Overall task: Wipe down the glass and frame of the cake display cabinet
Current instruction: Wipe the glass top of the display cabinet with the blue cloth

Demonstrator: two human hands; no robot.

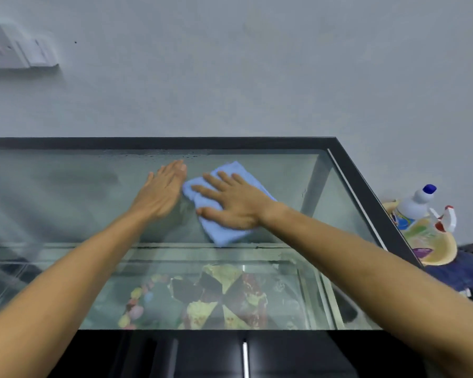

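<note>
The cake display cabinet has a glass top [66, 192] set in a black frame [366, 192]. A folded light blue cloth [224, 233] lies on the glass near the far edge. My right hand [231, 201] lies flat on the cloth with fingers spread and presses it to the glass. My left hand [163, 188] rests flat on the bare glass just left of the cloth, fingers straight and together. Water droplets dot the glass along the far frame edge. Cake slices [221, 296] show through the glass below.
A grey wall rises right behind the cabinet, with a white socket box [17, 47] at upper left. To the right of the frame stand a white bottle with a blue cap [418, 203] and a spray bottle [445, 219] in a yellow holder.
</note>
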